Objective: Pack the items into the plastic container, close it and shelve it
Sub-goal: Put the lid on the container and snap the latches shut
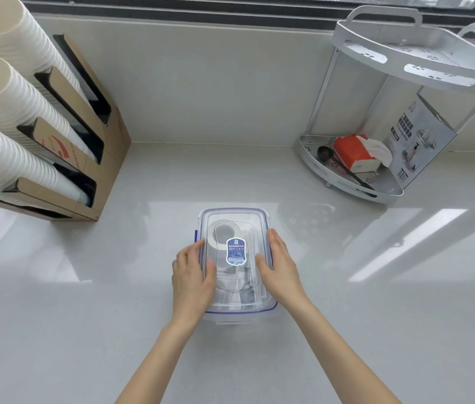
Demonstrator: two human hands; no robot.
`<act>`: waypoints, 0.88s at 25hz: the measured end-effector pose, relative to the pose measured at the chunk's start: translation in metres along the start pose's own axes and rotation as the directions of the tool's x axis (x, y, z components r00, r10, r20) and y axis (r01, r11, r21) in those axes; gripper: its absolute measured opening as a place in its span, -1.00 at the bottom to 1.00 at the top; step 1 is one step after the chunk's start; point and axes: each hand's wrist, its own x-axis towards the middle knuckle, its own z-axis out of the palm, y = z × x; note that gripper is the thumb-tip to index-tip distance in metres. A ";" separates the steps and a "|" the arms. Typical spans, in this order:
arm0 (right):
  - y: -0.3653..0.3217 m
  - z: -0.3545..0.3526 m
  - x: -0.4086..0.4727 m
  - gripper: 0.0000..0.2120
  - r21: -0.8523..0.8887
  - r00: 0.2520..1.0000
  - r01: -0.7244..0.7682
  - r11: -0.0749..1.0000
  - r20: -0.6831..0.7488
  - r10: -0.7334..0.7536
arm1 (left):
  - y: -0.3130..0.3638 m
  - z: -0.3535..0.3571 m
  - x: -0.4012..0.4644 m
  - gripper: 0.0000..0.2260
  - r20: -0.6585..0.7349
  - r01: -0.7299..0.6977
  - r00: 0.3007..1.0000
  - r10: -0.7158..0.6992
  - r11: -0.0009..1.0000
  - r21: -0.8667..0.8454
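Pale grey and glossy, the table [347, 330] is running back to a light wall under a dark window frame, and I am looking down on it from the head camera. At the far left a cardboard dispenser [96, 158] is holding three long stacks of white paper cups [12, 106], leaning toward me. At the far right a white two-tier corner shelf [405, 51] is standing against the wall; its lower tier is carrying a red tissue pack [353, 153], a dark spoon [325, 154] and a printed box [417, 144], while its upper tier looks bare. Nothing is lying on the table between the shelf and the container.

I am seeing the plastic container [236, 220] near the middle of the table, its clear blue-edged lid [233, 212] sitting on top, with pale items blurred inside. The left hand [192, 278] is lying flat on the lid's left edge, fingers together and extended. The right hand [281, 266] is resting likewise on the right edge, palm down. Neither is gripping anything.
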 end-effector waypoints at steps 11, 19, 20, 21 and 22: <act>0.009 0.013 0.003 -0.32 0.199 0.942 -0.329 0.923 -0.001 0.336 | -0.002 0.004 0.007 -0.68 -0.056 0.013 0.998 -0.016 0.998 -0.055; 0.001 0.012 -0.004 -0.41 0.096 0.921 -0.306 0.947 -0.223 0.320 | -0.001 0.004 0.007 -0.69 -0.061 0.026 0.998 -0.031 0.996 -0.081; 0.000 0.012 -0.006 -0.46 0.061 0.925 -0.269 0.961 -0.260 0.276 | -0.001 0.004 0.007 -0.69 -0.062 0.024 0.998 -0.029 0.996 -0.081; -0.001 0.012 -0.006 -0.51 0.022 0.929 -0.236 0.972 -0.290 0.232 | 0.000 0.004 0.007 -0.69 -0.066 0.022 0.997 -0.028 0.996 -0.083; -0.001 0.011 -0.006 -0.54 0.001 0.930 -0.212 0.977 -0.307 0.202 | 0.000 0.004 0.007 -0.69 -0.070 0.022 0.997 -0.028 0.996 -0.086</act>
